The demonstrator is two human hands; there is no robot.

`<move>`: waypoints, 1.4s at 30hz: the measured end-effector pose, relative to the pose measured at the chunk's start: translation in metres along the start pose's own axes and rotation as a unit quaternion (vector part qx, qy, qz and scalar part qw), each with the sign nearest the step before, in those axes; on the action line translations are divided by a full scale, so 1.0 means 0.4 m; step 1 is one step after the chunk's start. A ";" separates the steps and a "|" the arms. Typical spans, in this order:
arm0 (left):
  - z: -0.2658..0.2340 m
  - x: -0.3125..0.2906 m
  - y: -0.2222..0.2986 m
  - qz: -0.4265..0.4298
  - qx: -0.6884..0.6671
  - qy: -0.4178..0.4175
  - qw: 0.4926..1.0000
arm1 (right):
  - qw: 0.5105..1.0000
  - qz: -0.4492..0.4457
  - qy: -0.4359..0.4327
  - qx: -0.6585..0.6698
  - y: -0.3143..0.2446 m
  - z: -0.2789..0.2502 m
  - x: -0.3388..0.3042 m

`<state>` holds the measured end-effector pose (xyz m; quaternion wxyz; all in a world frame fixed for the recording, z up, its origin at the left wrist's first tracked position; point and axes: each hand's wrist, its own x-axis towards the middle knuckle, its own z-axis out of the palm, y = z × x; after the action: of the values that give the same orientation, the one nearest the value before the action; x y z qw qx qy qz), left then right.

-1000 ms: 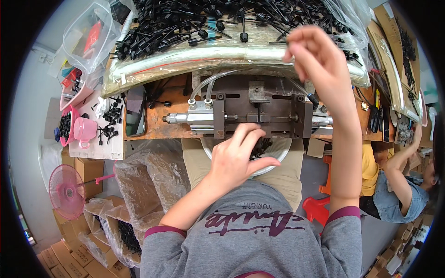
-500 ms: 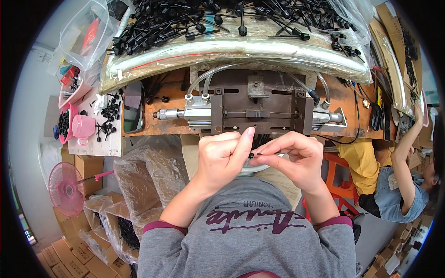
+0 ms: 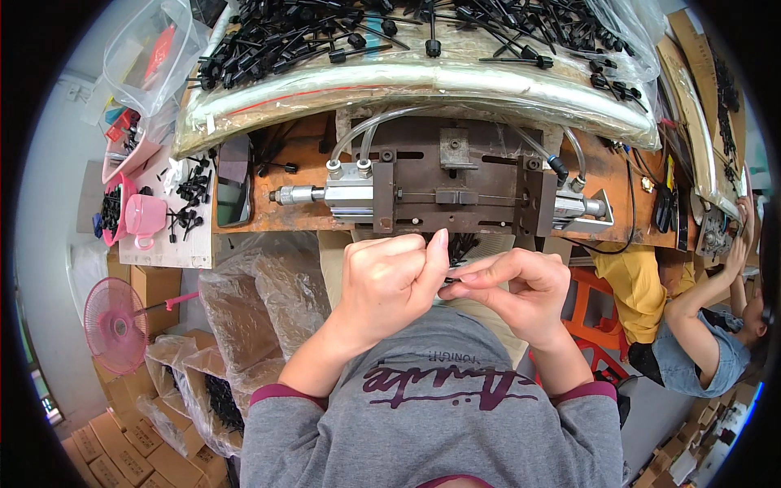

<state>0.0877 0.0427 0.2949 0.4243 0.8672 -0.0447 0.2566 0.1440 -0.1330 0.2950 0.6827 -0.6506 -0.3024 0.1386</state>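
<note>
In front of my body my two hands meet at a small black part (image 3: 450,281), mostly hidden by the fingers. My right hand (image 3: 522,286) pinches it between thumb and fingertips. My left hand (image 3: 389,276) is curled closed with the thumb pointing up, its tip close beside the part; what its fingers grip is hidden. Just beyond them sits a dark metal fixture (image 3: 455,179) with a small block (image 3: 455,197) in its middle. A silver air cylinder (image 3: 351,197) is mounted at its left, another cylinder (image 3: 579,210) at its right.
Many black stemmed parts (image 3: 325,41) lie on the plastic-wrapped board (image 3: 431,85) behind the fixture. A pink cup (image 3: 145,215) and loose black parts stand at left, above a pink fan (image 3: 118,325). Another person (image 3: 704,342) works at right, beside an orange stool (image 3: 590,305).
Both hands stay together while the right fingers close in on the black part, of which less shows now. The view has shifted slightly. The other person's arms have moved at the right.
</note>
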 end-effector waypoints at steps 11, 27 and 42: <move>0.001 0.003 0.002 0.004 0.009 -0.005 1.000 | 1.000 -0.010 -0.001 -0.010 0.005 -0.004 -0.009; 0.000 -0.005 0.001 0.034 0.040 -0.019 0.998 | 0.992 -0.060 -0.035 -0.108 -0.016 -0.015 -0.015; -0.017 -0.001 0.019 -0.001 0.041 -0.112 0.993 | 0.998 0.045 -0.012 -0.044 -0.033 -0.002 0.014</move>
<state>0.0825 0.0431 0.3037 0.3811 0.9072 -0.0807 0.1587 0.1461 -0.1318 0.3092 0.6429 -0.6913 -0.2864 0.1635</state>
